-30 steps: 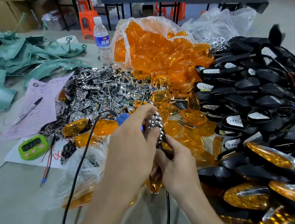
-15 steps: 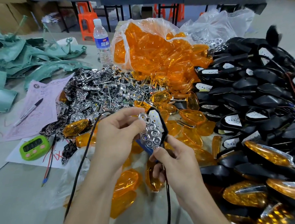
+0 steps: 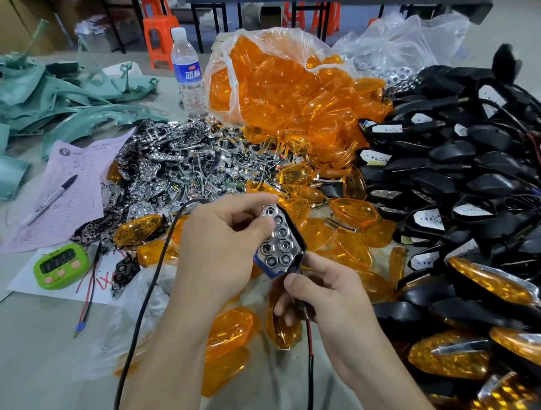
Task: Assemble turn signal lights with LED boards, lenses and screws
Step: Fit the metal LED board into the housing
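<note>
- Left hand point(image 3: 224, 250) and right hand point(image 3: 329, 292) meet over the near middle of the grey bench point(image 3: 33, 369), both on one black plastic turn-signal housing point(image 3: 298, 240)
- Housing is held off the bench, tilted, open face toward the camera; a chrome honeycomb reflector plate point(image 3: 276, 236) sits in it
- Left grip: clenched on the housing's upper end, index finger over the tip, thumb on the reflector face
- Right grip: fingers curled round the housing's lower stem; a red and black wire pair point(image 3: 309, 341) hangs below it
- A blue part point(image 3: 264, 268) shows just under the housing; cannot tell what it is
- Thin black cable point(image 3: 147, 298) runs from behind the left hand toward the near edge
- Loose orange translucent lenses point(image 3: 354, 212) lie under and around the hands
- Behind: pile of chrome reflector pieces point(image 3: 178, 166), clear plastic bag of orange lenses point(image 3: 279, 84), clear water bottle with blue label point(image 3: 187, 69)
- Right: heap of black housings point(image 3: 453, 164); near right, finished lights with orange lenses point(image 3: 492, 281)
- Left: green digital timer point(image 3: 61, 266), black pen point(image 3: 51, 197) on a pink printed form point(image 3: 76, 174), teal plastic panels point(image 3: 11, 95)
</note>
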{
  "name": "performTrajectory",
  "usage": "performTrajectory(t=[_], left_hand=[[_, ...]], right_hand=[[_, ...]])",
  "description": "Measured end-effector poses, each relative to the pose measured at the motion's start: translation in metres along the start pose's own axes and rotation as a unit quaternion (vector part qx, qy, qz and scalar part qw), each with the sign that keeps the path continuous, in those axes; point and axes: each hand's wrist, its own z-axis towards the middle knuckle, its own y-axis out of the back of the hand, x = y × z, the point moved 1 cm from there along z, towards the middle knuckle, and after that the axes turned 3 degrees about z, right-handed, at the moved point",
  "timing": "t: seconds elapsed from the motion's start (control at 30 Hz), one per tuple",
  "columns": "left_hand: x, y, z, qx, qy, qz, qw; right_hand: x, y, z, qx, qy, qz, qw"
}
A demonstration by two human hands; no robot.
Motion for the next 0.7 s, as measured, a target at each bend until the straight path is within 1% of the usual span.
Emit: performTrajectory(t=[0.07, 0.13, 0.17, 0.23, 0.27, 0.3, 0.33, 0.4, 0.47, 0.5, 0.53, 0.6, 0.7], left_hand=[[-0.002, -0.002, -0.002, -0.010, 0.024, -0.047, 0.999], [-0.001, 0.003, -0.001, -0.022, 0.080, -0.155, 0.984], [0.002, 0.008, -0.001, -0.021, 0.119, -0.223, 0.967], [0.008, 0.016, 0.000, 0.001, 0.188, -0.338, 0.922], [0.011, 0.017, 0.000, 0.006, 0.211, -0.367, 0.906], [0.012, 0.016, -0.001, 0.009, 0.229, -0.373, 0.899], [0.013, 0.013, -0.003, 0.012, 0.244, -0.354, 0.903], [0.012, 0.003, -0.007, 0.034, 0.249, -0.253, 0.934], [0.009, -0.007, -0.011, 0.092, 0.215, -0.172, 0.957], [0.007, -0.011, -0.012, 0.116, 0.190, -0.162, 0.961], [0.005, -0.014, -0.012, 0.122, 0.168, -0.165, 0.964], [0.003, -0.017, -0.011, 0.091, 0.136, -0.158, 0.974], [0.000, -0.017, -0.009, 0.045, 0.123, -0.121, 0.984]], right_hand=[[0.000, 0.000, 0.001, -0.005, 0.005, 0.005, 1.000], [-0.001, 0.001, 0.002, -0.016, 0.007, 0.011, 1.000], [-0.002, 0.001, 0.002, -0.019, 0.005, 0.015, 1.000], [-0.002, 0.003, 0.003, -0.021, -0.003, 0.025, 0.999], [-0.002, 0.003, 0.003, -0.020, -0.006, 0.029, 0.999], [-0.002, 0.002, 0.003, -0.019, -0.009, 0.033, 0.999], [-0.002, 0.002, 0.003, -0.019, -0.011, 0.038, 0.999], [-0.002, 0.000, 0.004, -0.019, -0.016, 0.048, 0.999], [-0.003, -0.001, 0.004, -0.018, -0.019, 0.062, 0.998], [-0.003, -0.001, 0.004, -0.019, -0.019, 0.067, 0.997], [-0.002, -0.001, 0.004, -0.021, -0.018, 0.070, 0.997], [0.000, 0.000, 0.002, -0.020, -0.015, 0.071, 0.997], [0.000, 0.001, 0.001, -0.001, -0.014, 0.065, 0.998]])
